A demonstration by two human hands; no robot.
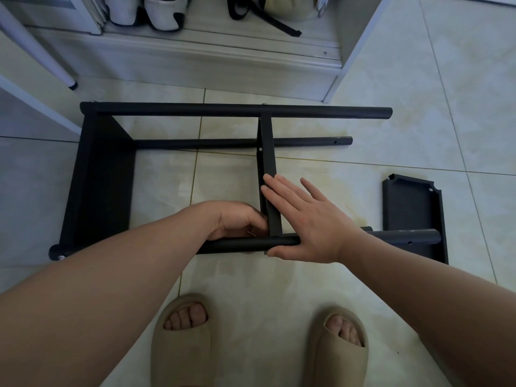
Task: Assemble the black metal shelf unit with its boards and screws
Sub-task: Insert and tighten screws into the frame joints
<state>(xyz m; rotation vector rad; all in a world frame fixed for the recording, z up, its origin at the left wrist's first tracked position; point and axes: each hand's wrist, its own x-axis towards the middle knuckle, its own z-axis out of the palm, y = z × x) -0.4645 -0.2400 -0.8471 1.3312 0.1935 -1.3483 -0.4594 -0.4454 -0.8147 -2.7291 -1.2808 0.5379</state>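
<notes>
Right hand (304, 219) flat on middle board (266, 152), left hand (240, 222) curled at its front pole (251, 244) joint, contents unclear; stiff, light-looking metal frame (231, 110), probably best held by poles

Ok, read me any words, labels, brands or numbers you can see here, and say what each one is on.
None can be read in this view.
Black shelf frame: plain, no label or number.
Loose board: plain.
Slippers: no brand visible.
Shoes in the cabinet: no legible mark.
Pale papers at the top edge: too blurred to tell.
</notes>
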